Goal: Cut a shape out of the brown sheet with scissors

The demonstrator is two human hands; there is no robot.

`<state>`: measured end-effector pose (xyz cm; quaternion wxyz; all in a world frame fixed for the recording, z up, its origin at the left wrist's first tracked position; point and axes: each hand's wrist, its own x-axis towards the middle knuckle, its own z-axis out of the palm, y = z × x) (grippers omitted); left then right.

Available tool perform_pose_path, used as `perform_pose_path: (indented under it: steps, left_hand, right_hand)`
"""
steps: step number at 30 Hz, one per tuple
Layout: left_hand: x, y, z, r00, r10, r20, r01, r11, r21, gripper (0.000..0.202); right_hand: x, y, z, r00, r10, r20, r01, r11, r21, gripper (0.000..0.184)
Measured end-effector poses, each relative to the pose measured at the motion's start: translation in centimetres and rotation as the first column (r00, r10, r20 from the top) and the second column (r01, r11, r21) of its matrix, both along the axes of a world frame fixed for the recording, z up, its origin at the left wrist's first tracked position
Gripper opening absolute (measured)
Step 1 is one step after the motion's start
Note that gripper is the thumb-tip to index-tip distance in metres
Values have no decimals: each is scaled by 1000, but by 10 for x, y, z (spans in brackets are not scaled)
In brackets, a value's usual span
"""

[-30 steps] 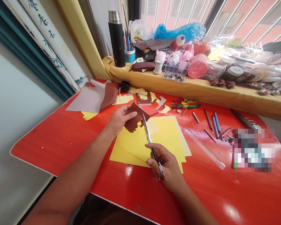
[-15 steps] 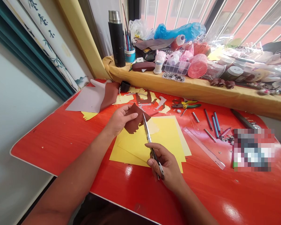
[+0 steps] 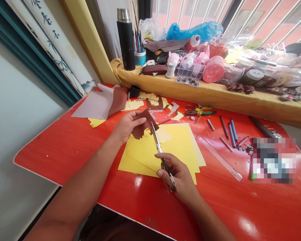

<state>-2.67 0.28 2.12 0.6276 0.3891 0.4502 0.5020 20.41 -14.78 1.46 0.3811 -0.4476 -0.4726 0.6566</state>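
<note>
My left hand [image 3: 126, 126] pinches a small brown piece of paper [image 3: 144, 124] and holds it just above the red table [image 3: 65, 147]. My right hand [image 3: 178, 177] is closed round the handles of a pair of scissors [image 3: 159, 149]. The blades point away from me, and their tips meet the brown piece's right edge. Several yellow sheets [image 3: 175, 147] lie under both hands.
Brown and yellow scraps [image 3: 157, 105] litter the far table, beside a grey and brown sheet [image 3: 102, 103]. Pliers [image 3: 200, 112], pens [image 3: 232, 130] and a clear ruler [image 3: 219, 158] lie to the right. A black flask [image 3: 126, 40] and craft clutter fill the yellow sill [image 3: 215, 95].
The brown piece has turned a little in my left hand and sits slightly further left. The scissors stay at its edge. The view has shifted slightly.
</note>
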Motion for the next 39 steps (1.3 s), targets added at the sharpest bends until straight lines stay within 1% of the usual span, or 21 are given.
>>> perform_pose_path:
  steps: [3, 5, 8, 11, 13, 14, 15, 17, 21, 24, 26, 28, 31, 34, 39]
  left_hand:
    - [-2, 1, 1, 1000, 21, 10, -21, 1000, -18, 47]
    - [-2, 1, 1, 1000, 5, 27, -3, 999, -43, 46]
    - [-2, 0, 0, 990, -119, 74, 125, 988, -91, 45]
    - [-2, -2, -3, 954, -284, 98, 294, 948, -122, 47]
    - [-2, -2, -5, 936, -343, 86, 351, 928, -123, 45]
    - [-3, -2, -7, 933, -352, 77, 360, 925, -120, 44]
    - [-3, -2, -8, 936, -346, 68, 352, 929, -114, 42]
    - [-3, 0, -10, 953, -297, 53, 301, 949, -93, 40]
    - [0, 2, -11, 985, -149, 84, 155, 985, -71, 39]
    - [7, 2, -9, 983, -29, 183, 54, 990, -132, 37]
    - [13, 0, -7, 968, 31, 248, 19, 980, -199, 36]
    - [19, -3, -7, 957, 38, 288, 27, 976, -218, 35]
    - [24, -6, -8, 956, -14, 293, 65, 984, -164, 40]
    - [25, -8, -12, 972, -41, 233, 73, 988, -133, 45]
    - [23, -8, -14, 989, -16, 144, 28, 997, -77, 43]
  right_hand:
    - [0, -1, 0, 1000, 4, -1, -4, 1000, 6, 51]
    - [0, -1, -1, 1000, -5, 1, 5, 1000, 20, 49]
    - [1, 0, -2, 999, -43, 2, 43, 999, 27, 50]
    - [3, 1, -4, 997, -82, -3, 82, 996, 27, 53]
    - [4, 2, -4, 995, -97, -10, 97, 995, 29, 54]
    - [4, 2, -4, 995, -103, -12, 103, 994, 31, 55]
    - [5, 2, -4, 994, -105, -12, 106, 994, 34, 55]
    - [4, 2, -3, 994, -107, -11, 108, 993, 39, 54]
    - [2, 1, -1, 996, -92, -11, 92, 995, 42, 51]
    - [0, 0, -1, 997, -75, -9, 76, 996, 38, 50]
    - [0, -1, -1, 997, -73, -5, 74, 997, 38, 52]
    - [-1, -1, -1, 997, -77, 3, 77, 996, 41, 53]
    - [-1, -2, -2, 997, -69, 19, 68, 997, 41, 54]
    - [-2, -2, -2, 998, -52, 33, 50, 998, 38, 54]
    - [-2, -3, -2, 999, -40, 35, 39, 999, 22, 55]
